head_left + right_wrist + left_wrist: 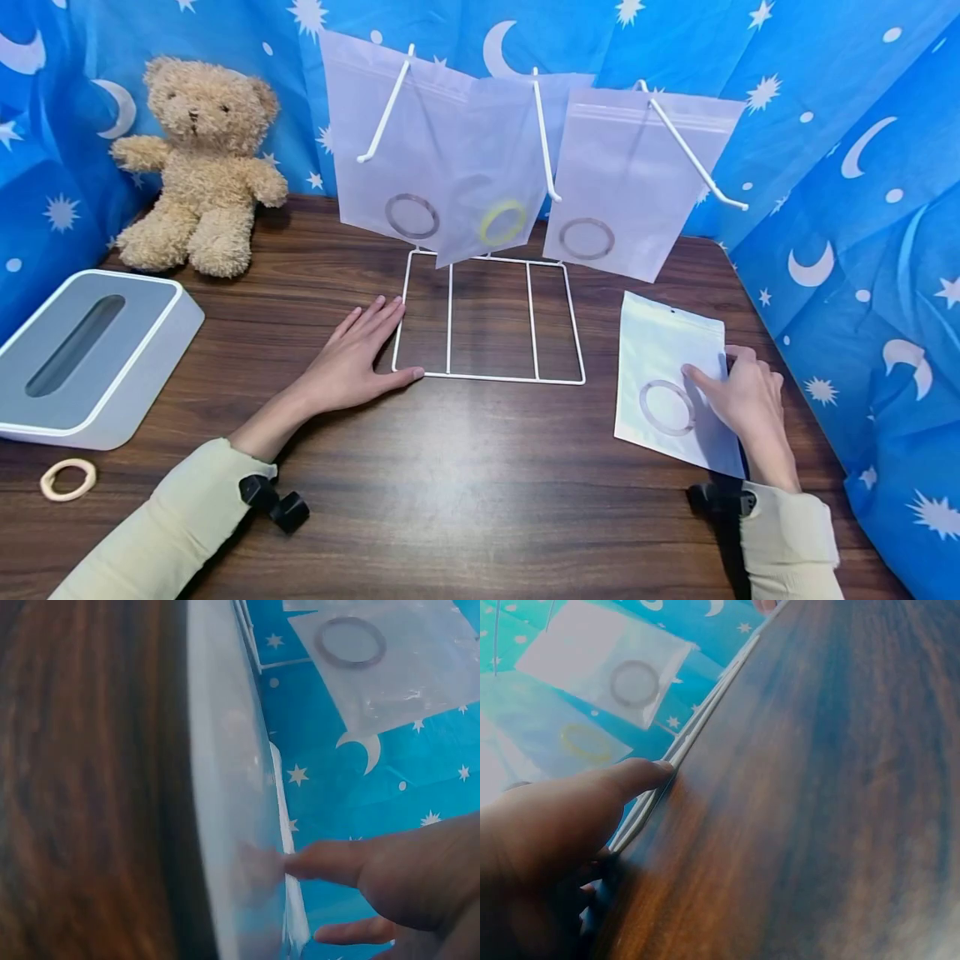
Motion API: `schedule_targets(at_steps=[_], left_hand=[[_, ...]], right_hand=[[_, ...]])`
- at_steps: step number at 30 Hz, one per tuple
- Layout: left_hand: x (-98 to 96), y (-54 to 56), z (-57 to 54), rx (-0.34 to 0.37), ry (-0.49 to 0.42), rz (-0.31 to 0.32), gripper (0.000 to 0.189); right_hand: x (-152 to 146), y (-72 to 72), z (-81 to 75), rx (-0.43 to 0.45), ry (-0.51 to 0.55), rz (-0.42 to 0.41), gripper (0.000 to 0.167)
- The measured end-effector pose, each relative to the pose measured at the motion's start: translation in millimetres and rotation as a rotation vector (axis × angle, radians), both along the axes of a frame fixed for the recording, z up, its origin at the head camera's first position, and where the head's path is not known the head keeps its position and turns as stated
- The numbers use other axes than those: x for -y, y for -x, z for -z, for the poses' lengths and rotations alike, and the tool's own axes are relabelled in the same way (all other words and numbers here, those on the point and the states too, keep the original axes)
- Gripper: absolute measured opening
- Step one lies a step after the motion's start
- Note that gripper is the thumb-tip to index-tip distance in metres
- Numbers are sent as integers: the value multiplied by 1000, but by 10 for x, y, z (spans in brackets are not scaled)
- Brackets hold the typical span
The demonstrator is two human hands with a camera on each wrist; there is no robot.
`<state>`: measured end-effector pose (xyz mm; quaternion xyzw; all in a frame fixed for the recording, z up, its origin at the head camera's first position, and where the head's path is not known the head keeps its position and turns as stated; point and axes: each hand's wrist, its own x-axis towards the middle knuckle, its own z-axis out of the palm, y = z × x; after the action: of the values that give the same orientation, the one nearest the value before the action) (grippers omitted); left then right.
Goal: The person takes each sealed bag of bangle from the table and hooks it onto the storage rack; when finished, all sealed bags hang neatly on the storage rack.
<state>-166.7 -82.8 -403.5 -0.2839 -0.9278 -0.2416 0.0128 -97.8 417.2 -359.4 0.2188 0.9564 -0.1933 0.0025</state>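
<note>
My left hand [348, 367] rests at the left front corner of a white wire display rack [495, 378], fingers stretched along its side and thumb at the front bar. In the left wrist view the thumb [641, 776] touches the rack's bar. At the right, my right hand [750, 404] pinches the right edge of a white zip bag [652, 333], thumb on its face. A pale ring [645, 410] shows through this bag. Several prongs of the rack carry hanging zip bags: a left one [367, 125], a middle one [487, 158] with a yellow ring, and a right one [600, 167].
A beige teddy bear [198, 167] sits at the back left. Before it stands a grey-and-white tissue box [150, 392], with a loose cream ring [47, 483] beside it. Blue curtain [810, 183] with moons and stars hangs behind and right of the wooden table [465, 500].
</note>
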Motion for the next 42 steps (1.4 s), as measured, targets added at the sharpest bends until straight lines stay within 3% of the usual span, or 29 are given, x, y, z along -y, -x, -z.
schedule_targets(at_steps=[7,13,16,21,25,27,31,34,37,39,42], left_hand=[[8,-3,-11,-14,-1,-8,98],[8,-2,-11,-26,-1,-13,97],[16,-2,-8,-20,-2,-11,97],[24,-2,-7,-17,0,-11,98],[26,-7,-4,-13,2,-13,99],[27,-6,2,-10,2,-11,98],[22,-1,9,-17,2,-9,97],[13,-1,8,-23,3,-4,97],[4,2,9,-21,4,1,97],[-1,6,10,-17,6,2,97],[2,11,18,-14,6,0,97]], right_hand=[[-16,65,43,-82,87,54,74],[-125,99,120,-202,329,167,57],[-196,88,134,-226,420,156,49],[-247,53,100,-203,502,97,53],[-257,29,62,-229,556,102,56],[-263,6,38,-288,637,124,57],[-264,-62,-13,-535,827,130,53],[-227,-112,-71,-802,941,4,43],[-125,-150,-176,-1027,1050,-213,34],[-9,-177,-280,-1099,1118,-366,31],[223,-210,-454,-1107,1135,-532,29]])
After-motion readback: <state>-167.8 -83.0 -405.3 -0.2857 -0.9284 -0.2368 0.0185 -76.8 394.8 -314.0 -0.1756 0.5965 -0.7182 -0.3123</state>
